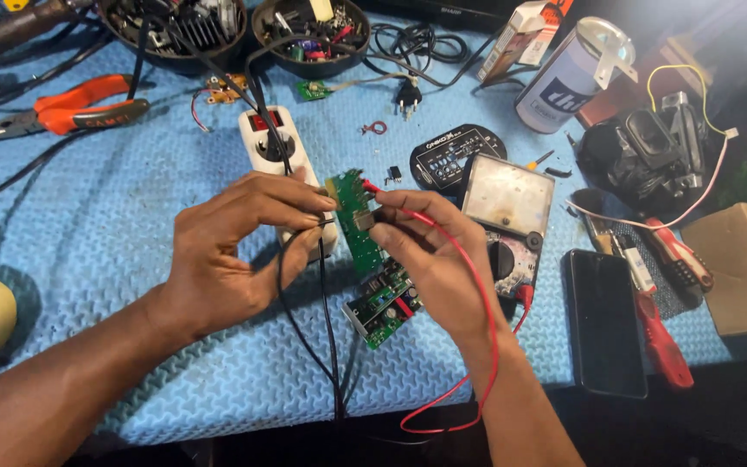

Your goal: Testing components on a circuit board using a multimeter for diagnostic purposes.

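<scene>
Crowded mat point(131, 225): hands point(226, 251) point(434, 251) probe board point(358, 220) (mid-table).

I see the worktop point(114, 216) covered in a blue foam-like mat, matt with a bumpy woven texture. The green circuit board point(358, 227) looks matt, its solder dots shiny. The power strip point(271, 147) is smooth white plastic. The phone point(605, 322) has a glossy black face. The box point(741, 268) is dull brown cardboard. The pliers point(62, 112) have orange rubbery handles.
</scene>
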